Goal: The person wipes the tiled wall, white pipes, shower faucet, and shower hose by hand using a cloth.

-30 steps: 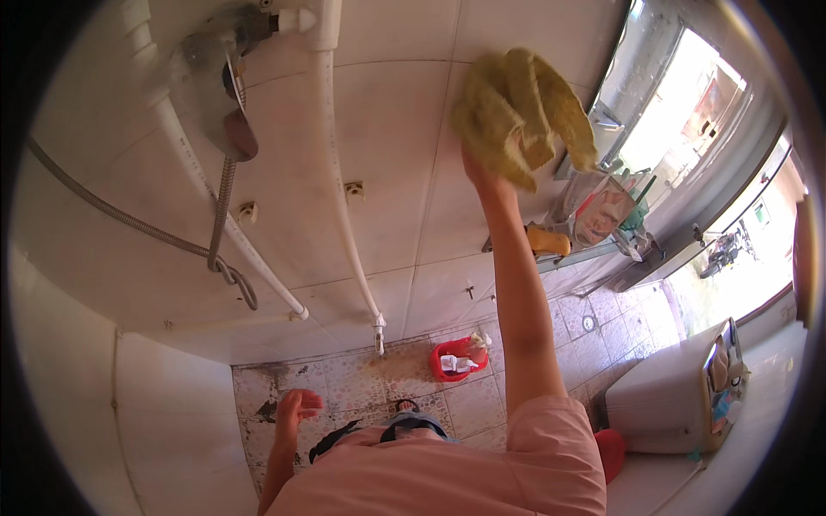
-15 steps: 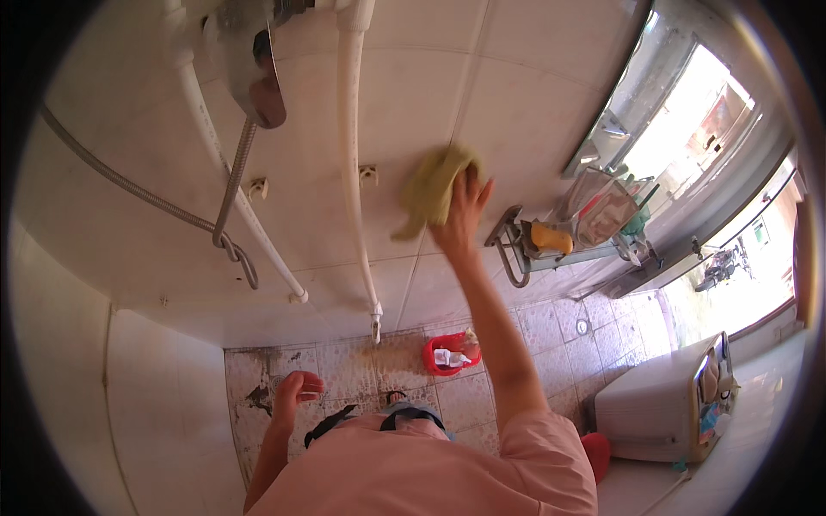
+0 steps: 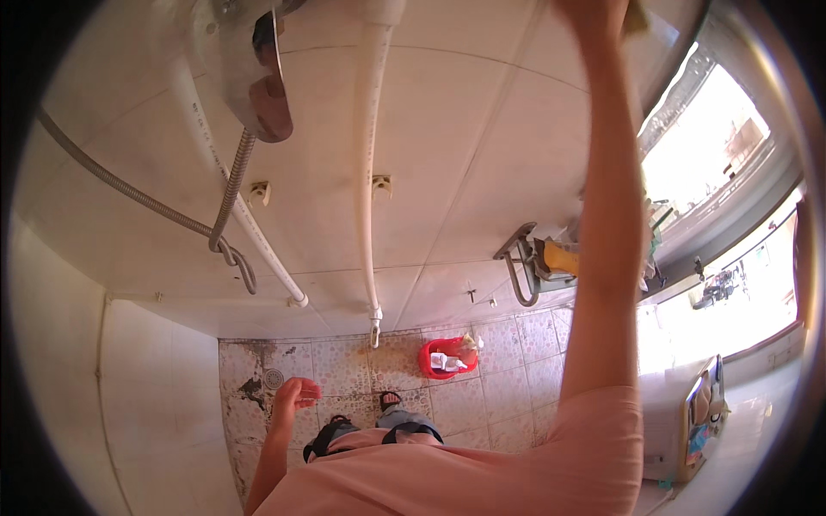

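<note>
My right arm stretches up along the tiled wall [image 3: 465, 112]. At the picture's upper edge my right hand [image 3: 595, 15] holds a yellow-green cloth, of which only a sliver [image 3: 636, 19] shows beside the hand. The fingers are mostly cut off by the edge. My left hand [image 3: 298, 395] hangs low at my left side, above the floor, with nothing in it and its fingers loosely stretched. Right of the wall's middle, a metal-framed shelf [image 3: 523, 267] carries a yellow item [image 3: 560, 258], partly covered by my right forearm.
Two white pipes [image 3: 370, 172] run down the wall. A shower hose [image 3: 129, 193] loops at the left below a shiny fixture [image 3: 271, 95]. On the tiled floor stands a red basket [image 3: 426, 359] with bottles. A white washing machine [image 3: 667, 430] is at the right, below a bright window [image 3: 705, 129].
My right hand has moved up and right with the cloth, from the wall's middle to the upper edge. The left hand has barely moved. The view has shifted slightly.
</note>
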Available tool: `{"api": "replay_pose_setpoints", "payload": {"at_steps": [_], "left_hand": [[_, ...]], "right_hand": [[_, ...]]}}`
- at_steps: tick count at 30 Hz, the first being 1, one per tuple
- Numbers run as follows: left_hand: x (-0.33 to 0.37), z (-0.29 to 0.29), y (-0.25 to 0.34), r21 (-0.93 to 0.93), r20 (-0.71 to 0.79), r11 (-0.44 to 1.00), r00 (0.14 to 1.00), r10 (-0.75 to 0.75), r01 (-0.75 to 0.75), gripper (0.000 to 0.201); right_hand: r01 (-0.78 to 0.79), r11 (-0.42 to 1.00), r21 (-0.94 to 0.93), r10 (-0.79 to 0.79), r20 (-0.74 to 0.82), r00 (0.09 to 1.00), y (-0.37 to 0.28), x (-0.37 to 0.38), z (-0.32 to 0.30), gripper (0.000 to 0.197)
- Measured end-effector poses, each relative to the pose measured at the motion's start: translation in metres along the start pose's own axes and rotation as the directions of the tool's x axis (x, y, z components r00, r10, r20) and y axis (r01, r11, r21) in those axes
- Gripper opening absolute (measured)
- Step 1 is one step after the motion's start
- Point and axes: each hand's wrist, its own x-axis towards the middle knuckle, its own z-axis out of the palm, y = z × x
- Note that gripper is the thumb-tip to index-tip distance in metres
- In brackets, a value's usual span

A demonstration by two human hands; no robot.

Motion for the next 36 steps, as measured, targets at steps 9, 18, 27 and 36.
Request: {"api": "replay_pose_setpoints", "payload": {"at_steps": [9,18,27,36], "left_hand": [[-0.013,-0.010,-0.032,-0.075,-0.111,0.996,0.992,-0.053,0.045,0.039],[-0.037,-0.004,-0.023,0.019,-0.146,1.000,0.989,0.024,-0.022,0.038],[-0.042,0.015,0.010,0.085,-0.223,0.992,0.969,0.110,-0.093,0.036],[-0.079,0.028,-0.017,0.058,-0.393,0.998,0.919,0.019,0.004,0.033]], "right_hand": [[-0.367,0.881,0.300,0.117,0.613,0.781,-0.138,-0.380,-0.139,0.056],[-0.388,0.885,0.259,0.026,0.803,0.596,-0.211,-0.433,-0.157,0.029],[-0.149,0.710,0.688,-0.398,0.567,0.721,-0.225,-0.440,-0.111,0.028],[-0.829,0.292,0.477,-0.508,0.812,0.288,-0.228,-0.600,-0.142,0.028]]}}
